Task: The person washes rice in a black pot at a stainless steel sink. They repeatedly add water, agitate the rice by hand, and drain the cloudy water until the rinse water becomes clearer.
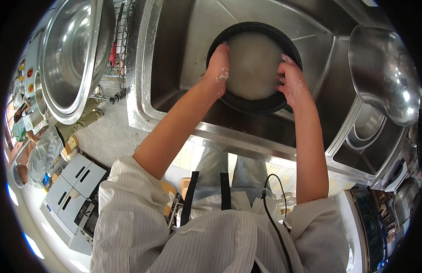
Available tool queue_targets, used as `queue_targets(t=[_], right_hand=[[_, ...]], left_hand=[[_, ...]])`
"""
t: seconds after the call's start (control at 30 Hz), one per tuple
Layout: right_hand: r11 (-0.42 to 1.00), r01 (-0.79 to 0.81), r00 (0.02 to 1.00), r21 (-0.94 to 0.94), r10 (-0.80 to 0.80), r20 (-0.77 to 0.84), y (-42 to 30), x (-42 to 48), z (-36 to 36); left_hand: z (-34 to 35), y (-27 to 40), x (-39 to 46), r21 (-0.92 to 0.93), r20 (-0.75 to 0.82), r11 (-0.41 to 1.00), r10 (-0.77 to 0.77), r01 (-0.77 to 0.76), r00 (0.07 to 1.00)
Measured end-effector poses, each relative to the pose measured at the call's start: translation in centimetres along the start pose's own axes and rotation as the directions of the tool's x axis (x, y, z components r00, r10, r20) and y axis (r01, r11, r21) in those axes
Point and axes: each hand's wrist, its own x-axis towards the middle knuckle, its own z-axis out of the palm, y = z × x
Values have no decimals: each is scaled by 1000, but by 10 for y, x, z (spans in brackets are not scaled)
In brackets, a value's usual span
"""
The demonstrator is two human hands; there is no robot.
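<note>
A round black pot (250, 107) rests in a stainless steel sink (197, 51), holding cloudy whitish water (253, 65). My left hand (219, 68) is at the pot's left side, over the rim, with its fingers mostly hidden from view. At the right inner wall is my right hand (292, 80), its fingers bent and spread near the water's edge. White grains that look like rice cling to both hands and wrists. I cannot tell whether the left fingers grip the pot wall.
Left of the sink, a large steel bowl (69, 54) leans by a wire rack (117, 68). A steel bowl (384, 68) stands over the right divider, with nested pots (367, 124) in the second basin. A person (44, 157) is at the far left, near a grey refrigerator (74, 191).
</note>
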Motion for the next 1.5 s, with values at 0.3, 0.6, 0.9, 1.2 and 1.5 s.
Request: queue_targets(t=[0.3, 0.6, 0.9, 1.2, 1.5], right_hand=[[992, -76, 993, -102, 84, 83, -13, 67, 14], [983, -153, 926, 101, 107, 363, -17, 43, 15], [992, -97, 982, 84, 82, 169, -15, -10, -12], [975, -160, 987, 152, 157, 31, 7, 87, 12], [894, -207, 933, 398, 58, 354, -8, 88, 34]], left_hand=[[5, -8, 79, 51, 77, 990, -132, 129, 988], [7, 12, 13, 108, 111, 980, -181, 169, 977], [-19, 4, -18, 9, 65, 991, -135, 134, 989], [0, -44, 114, -83, 38, 993, -86, 89, 996], [7, -32, 103, -316, 218, 945, -19, 89, 976]])
